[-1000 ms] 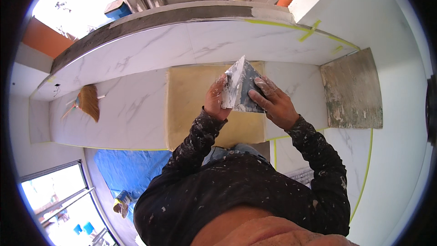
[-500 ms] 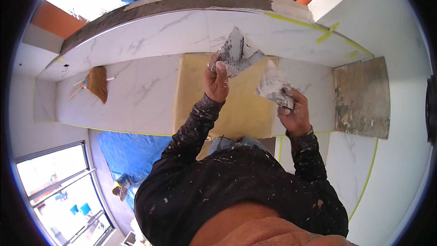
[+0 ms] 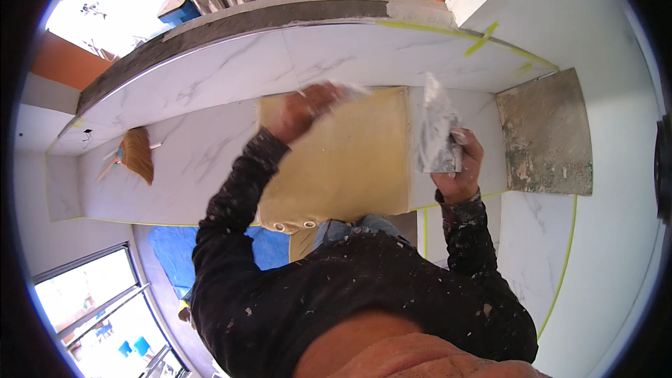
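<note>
Over the counter, my right hand (image 3: 463,168) is closed on a wide putty knife (image 3: 439,129), its metal blade smeared with white and grey putty and its tip pointing away from me. My left hand (image 3: 302,108), blurred by motion, is closed around a second putty knife (image 3: 353,90) that shows nearly edge-on. The two blades are apart. Beneath both hands lies a yellowish sheet (image 3: 336,161) spread over a white marble-look counter (image 3: 203,133).
A straw hand broom (image 3: 137,154) lies on the counter at left. Yellow-green tape (image 3: 483,38) marks the far panel's upper edge. A bare grey slab (image 3: 546,133) sits at the right end. Blue sheeting (image 3: 171,252) covers the lower left, near a window (image 3: 91,287).
My left hand has swung left and its putty knife has turned edge-on, away from the other blade. My right hand has tilted its blade more upright. The view has shifted slightly.
</note>
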Motion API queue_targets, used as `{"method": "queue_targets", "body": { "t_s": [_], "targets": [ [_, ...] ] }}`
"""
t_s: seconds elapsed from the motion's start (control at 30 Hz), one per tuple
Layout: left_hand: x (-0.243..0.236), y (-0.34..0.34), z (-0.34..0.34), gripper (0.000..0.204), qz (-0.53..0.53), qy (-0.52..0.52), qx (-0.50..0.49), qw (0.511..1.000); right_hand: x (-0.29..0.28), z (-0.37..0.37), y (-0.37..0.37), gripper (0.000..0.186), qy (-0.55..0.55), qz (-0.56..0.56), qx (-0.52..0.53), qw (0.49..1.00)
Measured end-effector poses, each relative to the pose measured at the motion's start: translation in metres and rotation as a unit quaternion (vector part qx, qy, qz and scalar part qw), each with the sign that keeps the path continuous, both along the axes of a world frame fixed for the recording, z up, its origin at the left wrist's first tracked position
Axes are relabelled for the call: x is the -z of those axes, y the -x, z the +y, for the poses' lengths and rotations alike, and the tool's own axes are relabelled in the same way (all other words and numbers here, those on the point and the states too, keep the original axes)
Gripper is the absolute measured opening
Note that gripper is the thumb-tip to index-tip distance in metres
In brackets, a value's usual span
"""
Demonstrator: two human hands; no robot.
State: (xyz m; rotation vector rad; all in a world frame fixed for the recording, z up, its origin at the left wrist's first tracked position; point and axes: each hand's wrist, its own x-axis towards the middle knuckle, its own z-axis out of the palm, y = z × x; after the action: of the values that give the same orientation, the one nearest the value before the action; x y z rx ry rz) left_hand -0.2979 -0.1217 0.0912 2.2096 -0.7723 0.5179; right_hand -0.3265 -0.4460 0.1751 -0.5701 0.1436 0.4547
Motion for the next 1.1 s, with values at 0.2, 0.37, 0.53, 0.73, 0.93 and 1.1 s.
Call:
{"method": "queue_targets", "body": {
  "t_s": [0.2,0.37,0.53,0.73,0.93,1.1],
  "targets": [
    [0.016,-0.154,0.137,0.042,-0.059,0.020,-0.347,0.936,-0.008,-0.039,-0.033,0.034,0.091,-0.078,-0.015,0.993],
    [0.049,-0.238,0.192,0.044,-0.040,-0.043,-0.479,0.876,-0.004,-0.029,-0.098,0.031,0.400,-0.201,0.081,0.891],
    [0.090,-0.275,0.193,0.046,-0.035,0.004,-0.513,0.857,0.016,0.004,-0.211,0.028,0.709,-0.437,-0.012,0.553],
    [0.101,-0.282,0.199,0.044,-0.050,0.008,-0.528,0.848,0.064,0.055,-0.332,0.032,0.800,-0.495,-0.049,0.334],
    [0.091,-0.275,0.193,0.043,-0.056,0.050,-0.533,0.843,0.095,0.086,-0.358,0.041,0.856,-0.429,-0.105,0.267],
    [0.083,-0.267,0.184,0.043,-0.021,0.088,-0.544,0.834,0.100,0.064,-0.342,0.046,0.830,-0.491,-0.055,0.258]
  ]
}}
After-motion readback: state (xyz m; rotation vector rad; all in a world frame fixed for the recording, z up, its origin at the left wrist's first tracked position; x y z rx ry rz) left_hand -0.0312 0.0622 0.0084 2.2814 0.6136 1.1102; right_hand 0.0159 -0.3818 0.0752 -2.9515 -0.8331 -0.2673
